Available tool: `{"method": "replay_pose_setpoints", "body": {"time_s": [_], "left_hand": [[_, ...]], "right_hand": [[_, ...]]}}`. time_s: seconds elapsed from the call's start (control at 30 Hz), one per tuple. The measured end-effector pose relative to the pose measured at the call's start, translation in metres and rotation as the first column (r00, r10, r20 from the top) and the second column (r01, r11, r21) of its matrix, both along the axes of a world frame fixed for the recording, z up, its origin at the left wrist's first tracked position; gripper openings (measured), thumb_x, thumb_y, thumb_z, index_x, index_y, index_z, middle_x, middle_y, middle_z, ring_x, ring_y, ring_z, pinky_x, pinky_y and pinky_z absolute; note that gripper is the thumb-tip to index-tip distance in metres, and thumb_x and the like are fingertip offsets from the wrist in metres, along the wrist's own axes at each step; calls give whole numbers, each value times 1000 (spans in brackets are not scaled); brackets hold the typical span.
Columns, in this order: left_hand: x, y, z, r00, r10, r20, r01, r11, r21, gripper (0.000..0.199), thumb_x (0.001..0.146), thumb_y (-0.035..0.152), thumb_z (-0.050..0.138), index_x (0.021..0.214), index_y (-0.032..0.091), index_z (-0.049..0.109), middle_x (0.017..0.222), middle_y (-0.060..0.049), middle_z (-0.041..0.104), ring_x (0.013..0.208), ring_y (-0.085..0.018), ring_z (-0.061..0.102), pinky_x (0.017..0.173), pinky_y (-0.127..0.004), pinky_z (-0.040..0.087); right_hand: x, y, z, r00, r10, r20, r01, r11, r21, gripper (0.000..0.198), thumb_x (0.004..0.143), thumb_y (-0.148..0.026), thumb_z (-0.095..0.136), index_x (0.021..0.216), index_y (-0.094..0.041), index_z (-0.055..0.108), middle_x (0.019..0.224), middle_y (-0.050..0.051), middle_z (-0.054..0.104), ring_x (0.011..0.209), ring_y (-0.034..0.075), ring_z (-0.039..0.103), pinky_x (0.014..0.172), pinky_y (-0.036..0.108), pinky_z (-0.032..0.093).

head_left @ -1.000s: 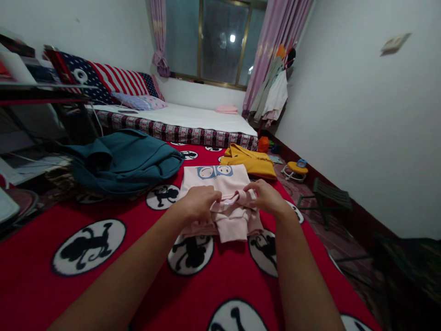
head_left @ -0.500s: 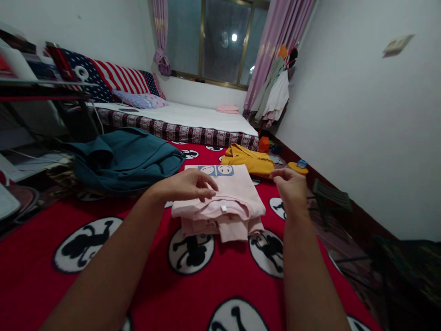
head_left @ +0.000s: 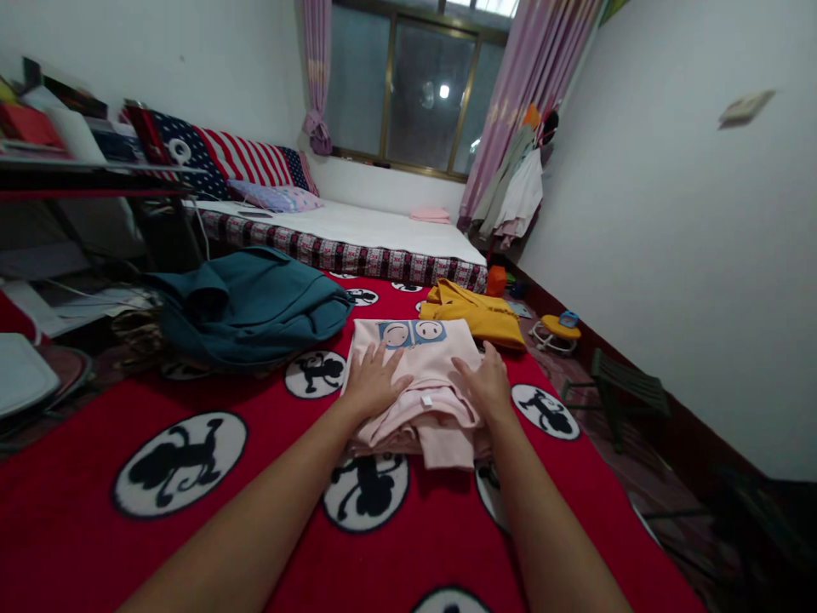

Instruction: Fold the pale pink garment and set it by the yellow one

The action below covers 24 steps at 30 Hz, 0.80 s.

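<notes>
Grip: left hand [head_left: 376, 383] and right hand [head_left: 487, 383], both bare, palms down, fingers spread, pinching nothing; each rests on one side of the pink garment.

Pink garment [head_left: 440, 362]: one, folded into a layered, roughly square stack; lies on the red cloth [head_left: 408, 553], toward its far edge and nearer the right edge than the left. Neckline faces the near edge, with a small white label [head_left: 427, 401] inside it. A blue print [head_left: 412, 334] with two round white faces lies along the stack's far side. One folded pink portion hangs out at the near side.

Red cloth: patterned with white roundels, each bearing a black monkey figure.

Yellow garment [head_left: 476, 315]: one, folded, at the far right corner of the cloth, just beyond the pink stack.

Teal fabric item [head_left: 261, 298]: one, loosely heaped, by the far left corner; whether garment or bag, cannot tell.

Bed [head_left: 383, 226]: white top, patterned side, beyond the cloth's far edge; carries a pillow [head_left: 274, 196] toward its left end and a folded pink cloth [head_left: 430, 215] near its far edge.

Folding stool [head_left: 629, 383]: one, dark, on the floor off the cloth's right edge.
</notes>
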<state>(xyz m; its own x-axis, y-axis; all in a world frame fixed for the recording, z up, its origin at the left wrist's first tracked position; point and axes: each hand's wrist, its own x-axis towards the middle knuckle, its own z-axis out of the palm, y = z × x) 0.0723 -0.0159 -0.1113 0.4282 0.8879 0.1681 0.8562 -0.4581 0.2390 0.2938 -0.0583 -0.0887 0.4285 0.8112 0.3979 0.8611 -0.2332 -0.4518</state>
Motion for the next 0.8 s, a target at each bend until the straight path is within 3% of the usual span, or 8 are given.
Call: {"method": "replay_pose_setpoints", "body": {"time_s": [0.07, 0.13, 0.2, 0.3, 0.4, 0.5, 0.67, 0.8], "left_hand": [[-1, -1, 2, 1000, 1, 13, -1, 1000, -4, 68, 91, 63, 33, 151, 29, 31, 160, -13, 18, 147, -35, 14, 115, -59, 10], [-1, -2, 4, 1000, 0, 26, 0, 1000, -5, 68, 91, 64, 34, 150, 30, 32, 160, -12, 19, 147, -35, 14, 115, -59, 9], [-1, -2, 5, 999, 0, 38, 0, 1000, -5, 68, 91, 63, 35, 150, 30, 32, 159, -12, 20, 147, -35, 15, 115, -59, 10], [-2, -2, 5, 998, -1, 62, 2, 1000, -9, 67, 91, 63, 37, 149, 30, 34, 159, -12, 22, 146, -34, 17, 115, -59, 10], [-3, -2, 5, 995, -10, 102, 12, 1000, -19, 64, 89, 62, 41, 146, 31, 40, 158, -11, 26, 146, -33, 19, 116, -57, 12], [-4, 0, 3, 986, -12, 166, 15, 1000, -14, 60, 87, 59, 48, 140, 31, 49, 156, -10, 31, 144, -33, 24, 115, -56, 15], [-16, 19, 0, 898, -90, 431, 72, 996, 58, 45, 84, 46, 58, 124, 25, 63, 138, -10, 55, 129, -27, 48, 111, -45, 33], [-37, 41, -3, 656, 124, 745, -253, 965, 63, 33, 90, 25, 45, 113, 13, 66, 111, -12, 68, 105, -21, 63, 97, -33, 47]], "right_hand": [[-6, 15, 11, 998, 32, 50, -36, 995, 90, 70, 83, -48, 60, 138, -8, 44, 136, 21, 53, 126, 33, 50, 103, 42, 40], [-14, 36, 26, 982, 155, 105, -163, 984, 74, 64, 84, -41, 60, 137, -9, 46, 134, 18, 56, 124, 31, 52, 104, 41, 39], [-21, 61, 40, 940, 307, 147, -300, 951, -72, 61, 85, -35, 60, 140, -12, 43, 135, 17, 56, 124, 28, 54, 104, 39, 40], [-31, 99, 53, 866, 480, 140, -411, 843, -347, 70, 76, -29, 72, 140, -19, 45, 137, 13, 57, 123, 25, 56, 100, 34, 44], [-39, 126, 56, 835, 535, 129, -409, 760, -506, 73, 54, -29, 87, 122, -21, 63, 123, 10, 66, 112, 27, 63, 92, 30, 49], [-44, 138, 55, 829, 537, 156, -346, 711, -612, 54, 46, -32, 89, 95, -16, 73, 98, 11, 74, 94, 29, 69, 81, 32, 52], [-47, 125, 57, 817, 520, 248, -270, 726, -633, 46, 55, -42, 85, 89, -14, 72, 93, 14, 73, 89, 30, 69, 77, 34, 51], [-51, 92, 60, 807, 495, 323, -249, 780, -574, 43, 69, -46, 73, 100, -16, 70, 97, 14, 72, 91, 31, 68, 77, 36, 51]]}}
